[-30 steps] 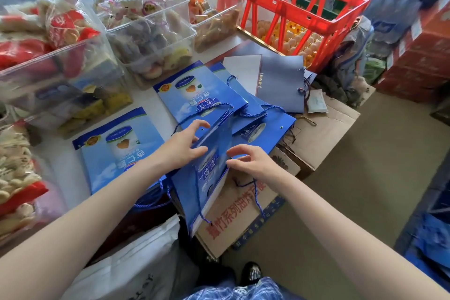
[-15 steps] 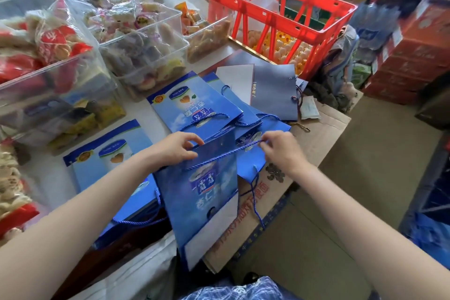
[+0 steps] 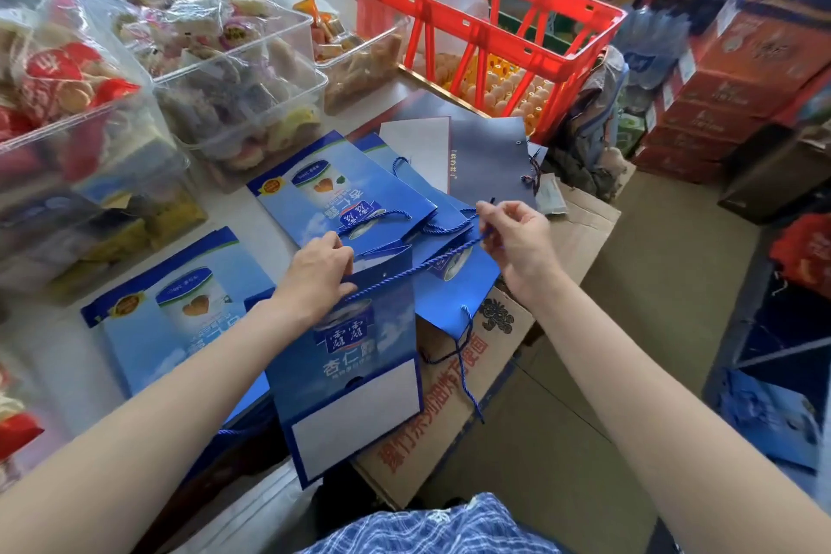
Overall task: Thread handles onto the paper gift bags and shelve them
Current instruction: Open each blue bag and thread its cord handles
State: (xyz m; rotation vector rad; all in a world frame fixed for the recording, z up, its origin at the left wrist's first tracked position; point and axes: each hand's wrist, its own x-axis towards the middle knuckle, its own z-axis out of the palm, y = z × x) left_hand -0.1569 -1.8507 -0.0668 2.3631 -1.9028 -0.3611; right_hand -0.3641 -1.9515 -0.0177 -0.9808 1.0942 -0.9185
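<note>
The right hand (image 3: 517,238), right of centre in the frame, pinches the free end of a blue cord (image 3: 427,263) between thumb and fingers and holds it raised, so the cord runs in a taut slant down to the left. There the left hand (image 3: 321,270) grips the top edge of a blue paper gift bag (image 3: 355,355), its fingers curled over the rim beside a punched hole, while the flat bag hangs off the near edge of the bench (image 3: 67,355) toward the lower centre. This looks like the threading step: the cord seems to be passing through the rim hole, though whether its far end is knotted cannot be told. The next move probably calls for drawing the cord to length and feeding the pinched tip through the second hole, the rim kept steady. Behind the hands, more flat blue bags (image 3: 346,189) lie overlapping at the middle of the frame, another (image 3: 180,315) at the left. Clear tubs of snacks (image 3: 243,72) fill the upper left; a red crate (image 3: 476,14) stands at the upper centre.
</note>
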